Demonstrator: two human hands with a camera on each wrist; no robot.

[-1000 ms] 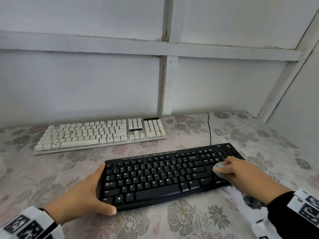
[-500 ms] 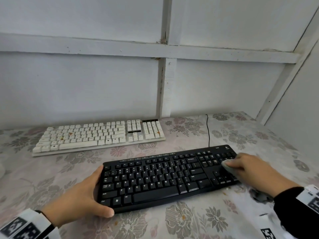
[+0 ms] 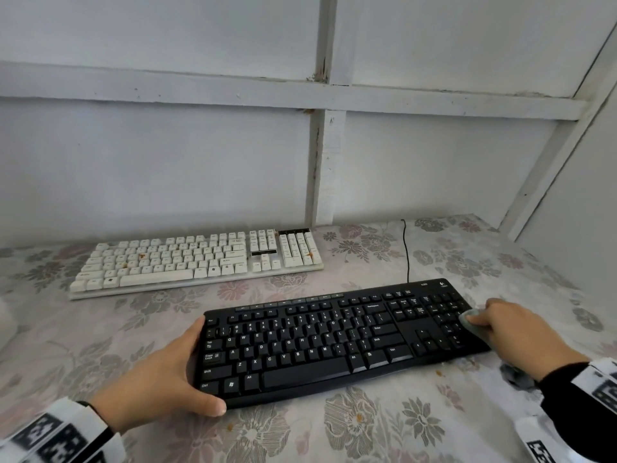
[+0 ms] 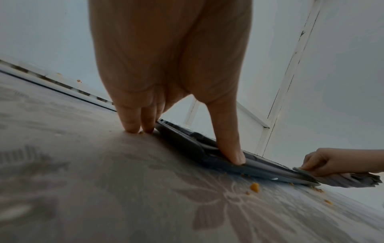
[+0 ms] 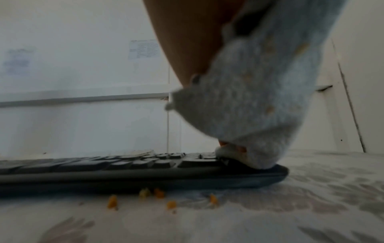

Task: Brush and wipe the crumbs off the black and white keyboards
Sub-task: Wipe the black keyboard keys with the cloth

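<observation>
The black keyboard [image 3: 317,342] lies near me on the flowered table cover. My left hand [image 3: 157,379] grips its left end, thumb on the front edge and fingers at the back corner. My right hand [image 3: 510,325] holds a grey-blue cloth [image 3: 469,320] and presses it on the number pad at the right end. In the right wrist view the cloth [image 5: 259,98] rests on the keyboard's right edge [image 5: 249,174], and orange crumbs [image 5: 112,203] lie on the cover in front. The white keyboard [image 3: 200,259] sits behind at the left with orange crumbs [image 3: 142,256] on its keys.
A black cable [image 3: 408,248] runs from the black keyboard back to the white panelled wall [image 3: 320,155]. A side wall [image 3: 574,202] closes in the table on the right. A white object [image 3: 5,315] shows at the left edge. Loose crumbs [image 4: 254,187] dot the cover before the keyboard.
My right hand has slid the cloth rightward over the number pad to the keyboard's right edge. My left hand has kept its hold on the left end.
</observation>
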